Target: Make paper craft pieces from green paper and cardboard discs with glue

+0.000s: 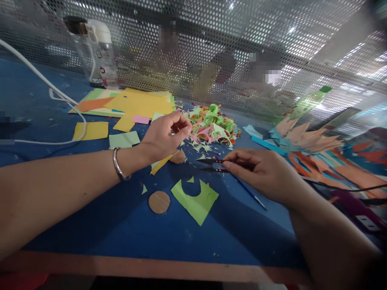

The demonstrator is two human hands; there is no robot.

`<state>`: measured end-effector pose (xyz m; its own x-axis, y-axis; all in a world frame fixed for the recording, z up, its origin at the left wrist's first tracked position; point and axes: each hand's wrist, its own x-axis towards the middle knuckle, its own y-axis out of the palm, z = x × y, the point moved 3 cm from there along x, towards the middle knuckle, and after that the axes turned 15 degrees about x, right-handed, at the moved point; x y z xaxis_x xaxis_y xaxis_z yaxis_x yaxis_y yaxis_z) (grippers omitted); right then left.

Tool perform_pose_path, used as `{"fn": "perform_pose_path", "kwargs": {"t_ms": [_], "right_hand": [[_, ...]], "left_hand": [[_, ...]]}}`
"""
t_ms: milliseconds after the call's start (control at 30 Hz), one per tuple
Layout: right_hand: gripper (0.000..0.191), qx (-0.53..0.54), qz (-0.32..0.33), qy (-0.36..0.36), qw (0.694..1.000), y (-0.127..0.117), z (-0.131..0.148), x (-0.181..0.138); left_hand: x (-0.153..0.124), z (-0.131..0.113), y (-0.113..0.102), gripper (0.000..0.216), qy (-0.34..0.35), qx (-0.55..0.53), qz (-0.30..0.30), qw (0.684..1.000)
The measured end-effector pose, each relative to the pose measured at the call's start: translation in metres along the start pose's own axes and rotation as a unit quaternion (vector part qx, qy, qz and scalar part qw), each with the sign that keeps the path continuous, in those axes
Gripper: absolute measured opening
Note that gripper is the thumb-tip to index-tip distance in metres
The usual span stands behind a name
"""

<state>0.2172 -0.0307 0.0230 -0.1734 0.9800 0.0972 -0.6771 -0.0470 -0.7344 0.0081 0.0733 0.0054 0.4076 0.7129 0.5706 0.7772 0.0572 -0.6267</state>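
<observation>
In my right hand (256, 169) are dark thread snips (214, 165), their two blades apart and pointing left. My left hand (169, 135), wearing a silver bangle, hovers by a heap of coloured paper scraps (213, 125). Its thumb and forefinger are pinched together; whatever they hold, if anything, is too small to make out. Below lies a green paper piece (198, 205) with a rounded notch cut from its upper edge. A brown cardboard disc (159, 202) rests to the left of it. Another brown disc (177, 156) sits partly under my left hand.
Yellow paper sheets (142, 102) are stacked at the back left, near a white-capped bottle (105, 56). A white cable (39, 66) curves over the left side. A blue thin stick (249, 191) lies under my right hand. Orange spiky paper pieces (311, 137) crowd the right.
</observation>
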Motion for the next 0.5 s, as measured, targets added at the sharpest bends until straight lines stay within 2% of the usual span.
{"fn": "perform_pose_path", "kwargs": {"t_ms": [167,233,400,500], "right_hand": [[0.025,0.027,0.069,-0.001,0.997,0.010,0.012,-0.006],[0.025,0.018,0.078,0.006,0.997,0.013,0.014,-0.007],[0.026,-0.013,0.076,-0.007,0.997,0.009,0.009,0.001],[0.026,-0.066,0.033,-0.018,0.997,-0.001,0.001,0.013]], "left_hand": [[-0.001,0.000,0.001,0.009,0.001,0.004,0.013,1.000],[-0.002,-0.001,0.002,0.008,0.005,0.004,0.015,1.000],[-0.003,-0.002,0.001,0.009,0.007,0.005,0.022,1.000],[-0.003,-0.001,0.001,0.008,0.011,0.014,0.024,1.000]]}}
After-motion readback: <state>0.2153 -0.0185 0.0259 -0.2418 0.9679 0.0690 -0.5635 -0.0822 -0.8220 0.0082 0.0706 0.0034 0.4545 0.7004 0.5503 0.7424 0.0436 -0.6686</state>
